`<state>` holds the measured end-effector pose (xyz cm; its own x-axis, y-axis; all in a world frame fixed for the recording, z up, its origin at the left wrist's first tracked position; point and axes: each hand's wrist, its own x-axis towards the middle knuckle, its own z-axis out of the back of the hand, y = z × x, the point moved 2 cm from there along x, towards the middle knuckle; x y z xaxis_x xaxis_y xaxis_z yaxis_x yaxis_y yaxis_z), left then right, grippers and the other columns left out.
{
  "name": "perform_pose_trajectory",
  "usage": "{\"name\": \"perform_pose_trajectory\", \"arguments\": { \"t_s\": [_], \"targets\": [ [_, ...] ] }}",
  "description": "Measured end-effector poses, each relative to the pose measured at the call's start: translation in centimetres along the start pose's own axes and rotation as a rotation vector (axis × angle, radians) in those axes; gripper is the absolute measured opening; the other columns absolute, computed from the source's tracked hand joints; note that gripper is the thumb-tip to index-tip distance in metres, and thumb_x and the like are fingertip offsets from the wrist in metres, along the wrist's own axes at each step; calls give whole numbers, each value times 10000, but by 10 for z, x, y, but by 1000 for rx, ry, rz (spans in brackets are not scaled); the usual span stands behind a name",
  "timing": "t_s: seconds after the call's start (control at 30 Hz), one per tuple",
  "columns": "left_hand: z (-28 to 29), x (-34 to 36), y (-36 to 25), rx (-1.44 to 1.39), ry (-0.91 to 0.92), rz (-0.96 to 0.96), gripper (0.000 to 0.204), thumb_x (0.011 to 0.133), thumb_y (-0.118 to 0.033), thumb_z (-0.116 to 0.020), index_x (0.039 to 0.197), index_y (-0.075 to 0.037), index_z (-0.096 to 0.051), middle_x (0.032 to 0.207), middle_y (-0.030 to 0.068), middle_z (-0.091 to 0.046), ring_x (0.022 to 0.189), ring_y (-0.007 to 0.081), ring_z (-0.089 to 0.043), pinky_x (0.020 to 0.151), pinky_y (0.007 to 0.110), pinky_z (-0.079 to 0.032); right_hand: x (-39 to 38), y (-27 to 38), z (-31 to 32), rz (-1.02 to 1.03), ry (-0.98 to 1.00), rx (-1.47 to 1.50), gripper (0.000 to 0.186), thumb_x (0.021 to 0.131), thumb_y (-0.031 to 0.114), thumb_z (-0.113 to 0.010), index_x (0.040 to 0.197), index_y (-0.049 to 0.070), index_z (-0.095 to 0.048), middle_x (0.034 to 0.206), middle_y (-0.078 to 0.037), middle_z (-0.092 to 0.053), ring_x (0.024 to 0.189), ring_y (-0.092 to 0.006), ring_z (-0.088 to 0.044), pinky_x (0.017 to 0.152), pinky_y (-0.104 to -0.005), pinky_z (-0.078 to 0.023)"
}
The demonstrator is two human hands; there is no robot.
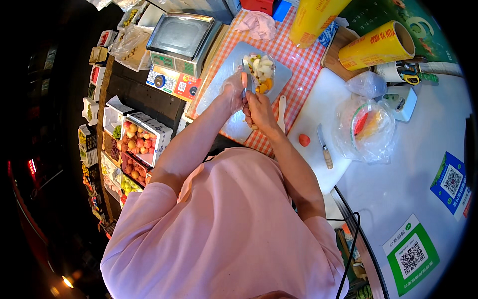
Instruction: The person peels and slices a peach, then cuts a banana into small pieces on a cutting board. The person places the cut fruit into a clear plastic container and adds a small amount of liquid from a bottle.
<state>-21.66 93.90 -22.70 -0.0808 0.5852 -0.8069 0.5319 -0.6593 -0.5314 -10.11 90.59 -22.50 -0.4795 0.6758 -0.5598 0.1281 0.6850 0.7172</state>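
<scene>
My left hand (231, 92), in a clear plastic glove, has its fingers closed around an orange piece of fruit (244, 79) over a translucent board (209, 99). My bare right hand (256, 112) grips a knife (247, 88), its blade pointing away from me beside that piece. Just beyond both hands is a clear container of cut white and yellow fruit (262, 74). A white-handled utensil (281, 109) lies to the right on the red checked cloth (298, 72).
At left are a scale (181, 37) and fruit crates (142, 134). At right, a white board (318, 169) holds a small knife (324, 147), a red fruit piece (304, 140) and bagged melon (363, 124). Yellow film rolls (373, 47) stand behind. A black cable (356, 234) hangs near the edge.
</scene>
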Motion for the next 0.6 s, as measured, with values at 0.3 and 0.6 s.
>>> {"name": "perform_pose_trajectory", "arguments": {
  "t_s": [0.3,0.6],
  "targets": [
    [-14,-10,-6,-8,-98,-11,422,1069,-478,-384,1016,-121,-604,777,45,-613,548,166,-537,396,294,-361,-1,0,-1,-63,-19,8,336,1061,320,-439,917,22,-494,631,-34,-467,427,-110,-415,396,-279,-347],
    [6,-3,-2,165,11,-67,181,954,-214,-524,1031,-71,-603,822,83,-626,590,213,-564,426,319,-382,-1,4,9,-59,84,25,338,1041,324,-441,874,33,-479,587,-19,-441,389,-116,-388,368,-290,-294]
  ]
}}
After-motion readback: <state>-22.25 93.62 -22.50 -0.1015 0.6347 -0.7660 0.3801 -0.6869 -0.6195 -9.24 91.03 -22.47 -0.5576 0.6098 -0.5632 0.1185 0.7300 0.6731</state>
